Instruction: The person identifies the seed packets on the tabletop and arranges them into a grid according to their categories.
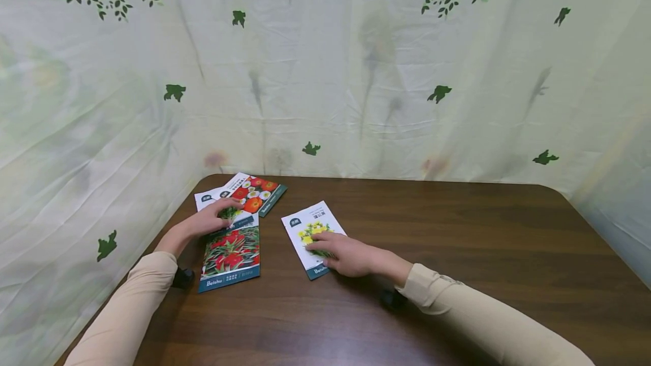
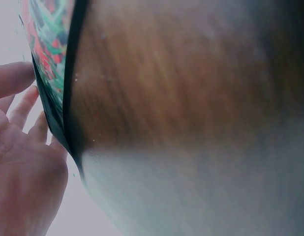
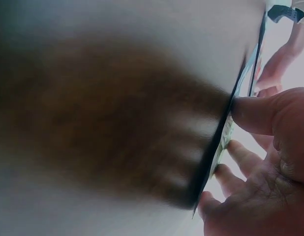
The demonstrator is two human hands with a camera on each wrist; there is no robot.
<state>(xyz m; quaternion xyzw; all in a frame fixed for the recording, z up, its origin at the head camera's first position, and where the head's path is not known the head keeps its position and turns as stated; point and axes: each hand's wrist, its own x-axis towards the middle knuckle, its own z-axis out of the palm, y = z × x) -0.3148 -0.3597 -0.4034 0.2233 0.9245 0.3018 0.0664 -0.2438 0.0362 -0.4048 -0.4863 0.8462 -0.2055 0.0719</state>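
Three flower seed packets lie overlapping at the left of the table in the head view. The nearest, a red-flowered packet (image 1: 231,256), has a dark blue band; the farthest, a red-and-white-flowered packet (image 1: 254,191), lies askew. My left hand (image 1: 211,218) rests across the middle packet (image 1: 243,221), covering most of its picture. To the right, a yellow-flowered packet (image 1: 310,225) lies tilted. My right hand (image 1: 351,253) rests over its lower right part, fingers extended. In the right wrist view, the thumb and fingertips touch that packet (image 3: 222,142) from above.
The dark brown wooden table (image 1: 458,230) has rounded far corners. Behind it and at both sides hangs a pale curtain (image 1: 346,72) printed with green leaves. A dark wrist strap (image 1: 183,277) shows below the left sleeve.
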